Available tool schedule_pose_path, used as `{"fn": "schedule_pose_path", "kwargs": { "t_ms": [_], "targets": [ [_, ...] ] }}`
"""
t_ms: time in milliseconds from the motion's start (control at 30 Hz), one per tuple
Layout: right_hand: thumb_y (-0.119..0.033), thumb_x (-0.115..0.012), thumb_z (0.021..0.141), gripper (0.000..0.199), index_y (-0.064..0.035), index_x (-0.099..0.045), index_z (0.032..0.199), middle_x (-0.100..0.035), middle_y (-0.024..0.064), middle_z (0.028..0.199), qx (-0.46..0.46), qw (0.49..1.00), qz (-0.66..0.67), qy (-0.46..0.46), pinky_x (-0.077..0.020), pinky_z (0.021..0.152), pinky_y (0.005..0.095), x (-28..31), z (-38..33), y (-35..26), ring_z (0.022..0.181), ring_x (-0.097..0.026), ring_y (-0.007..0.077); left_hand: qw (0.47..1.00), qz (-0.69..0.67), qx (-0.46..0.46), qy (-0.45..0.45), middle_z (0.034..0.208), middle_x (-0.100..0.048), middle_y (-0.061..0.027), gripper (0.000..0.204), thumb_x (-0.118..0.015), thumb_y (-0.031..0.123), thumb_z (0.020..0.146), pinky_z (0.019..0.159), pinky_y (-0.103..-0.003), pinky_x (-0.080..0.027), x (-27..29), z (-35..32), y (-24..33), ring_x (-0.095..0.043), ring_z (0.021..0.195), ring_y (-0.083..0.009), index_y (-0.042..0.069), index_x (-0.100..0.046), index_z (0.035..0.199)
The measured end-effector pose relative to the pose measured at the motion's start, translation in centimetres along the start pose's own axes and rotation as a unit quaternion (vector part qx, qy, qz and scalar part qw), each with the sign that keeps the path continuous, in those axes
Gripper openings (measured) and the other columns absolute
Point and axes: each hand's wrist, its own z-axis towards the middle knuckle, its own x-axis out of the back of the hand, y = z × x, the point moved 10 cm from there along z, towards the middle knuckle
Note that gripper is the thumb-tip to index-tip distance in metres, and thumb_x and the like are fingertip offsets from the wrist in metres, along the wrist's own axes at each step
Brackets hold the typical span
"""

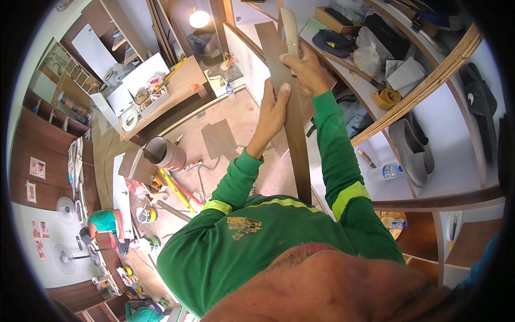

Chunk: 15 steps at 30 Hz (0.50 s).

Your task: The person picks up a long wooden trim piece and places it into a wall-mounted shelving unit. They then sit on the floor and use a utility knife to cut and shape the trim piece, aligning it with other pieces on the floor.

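Note:
A long, flat brown wooden board stretches away from my chest. My left hand is closed around its left side, thumb on the face and the other fingers partly hidden behind. Farther up, my right hand is closed on a pale, flat wooden-looking strip with a small dark spot. That strip stands along the board's right edge, and my right thumb reaches over to the board. What the hidden right fingers touch I cannot make out.
Shelves on the right hold a dark cap, yellow tape roll, grey shoes and a water bottle. A bundle of thin sticks crosses them. Left are a workbench, a brown cylinder and a co-worker.

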Motion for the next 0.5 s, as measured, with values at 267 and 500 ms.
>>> {"fn": "schedule_pose_path", "kwargs": {
  "t_ms": [267, 500],
  "targets": [
    [-0.019, -0.075, 0.086, 0.060, 0.0073, -0.053, 0.136, -0.066, 0.0118, 0.114, -0.006, 0.995, -0.037, -0.088, -0.0532, 0.084, 0.0298, -5.1, -3.2, -2.9, 0.098, -0.065, 0.0160, 0.989, -0.123, -0.033, 0.080, 0.099, -0.057, -0.0006, 0.029, -0.053, 0.032, 0.110, 0.081, -0.026, -0.046, 5.8, 5.3, 5.1, -0.052, 0.089, -0.0075, 0.004, -0.057, 0.115],
    [-0.036, -0.062, 0.102, 0.051, 0.0049, -0.057, 0.132, -0.067, 0.0082, 0.110, 0.142, 0.989, -0.025, -0.029, -0.0512, 0.086, 0.0292, -6.7, -1.4, -8.6, 0.097, -0.063, 0.0143, 0.989, -0.098, -0.093, 0.055, 0.105, -0.067, -0.0078, 0.033, -0.053, 0.027, 0.108, 0.084, -0.030, -0.050, 5.1, 5.9, 9.5, -0.061, 0.094, -0.0141, -0.003, -0.057, 0.122]
  ]
}}
